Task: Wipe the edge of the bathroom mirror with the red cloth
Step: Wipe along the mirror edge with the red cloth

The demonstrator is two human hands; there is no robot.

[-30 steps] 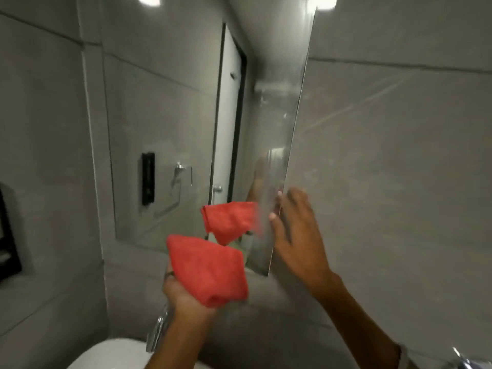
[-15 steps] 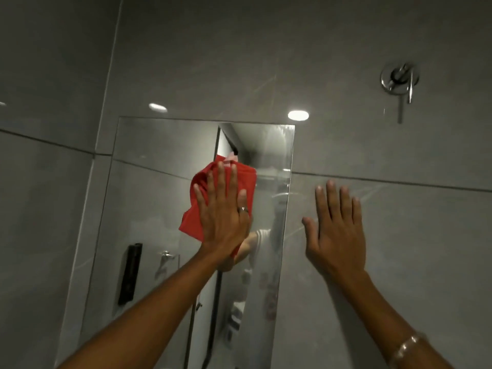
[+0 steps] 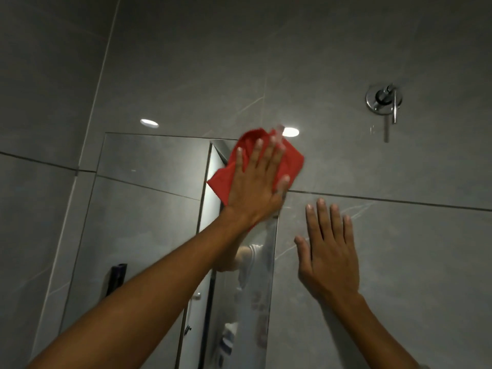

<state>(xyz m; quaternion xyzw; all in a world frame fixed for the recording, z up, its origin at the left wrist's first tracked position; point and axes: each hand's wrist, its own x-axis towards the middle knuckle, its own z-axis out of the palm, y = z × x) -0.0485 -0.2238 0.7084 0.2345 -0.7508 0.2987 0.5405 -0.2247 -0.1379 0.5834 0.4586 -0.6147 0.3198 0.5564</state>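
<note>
Head view | my left hand (image 3: 255,187), flat and spread, presses the red cloth (image 3: 290,162) onto the mirror (image 3: 149,209) top right corner | right hand (image 3: 327,251) open, empty, on wall | right edge below looks unwiped

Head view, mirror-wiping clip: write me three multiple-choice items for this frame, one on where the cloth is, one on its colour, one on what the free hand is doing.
1. Where is the cloth?
A. At the mirror's top right corner
B. At the mirror's bottom left corner
C. On the floor

2. What colour is the cloth?
A. Blue
B. Red
C. White

3. What state is the right hand in?
A. Clenched round a bottle
B. Open and flat, empty
C. Gripping the cloth

Answers:
1 A: the left hand presses the cloth over the top right corner of the mirror.
2 B: the fabric is plainly red.
3 B: the right hand is spread flat against the tiled wall beside the mirror's right edge, holding nothing.
</note>
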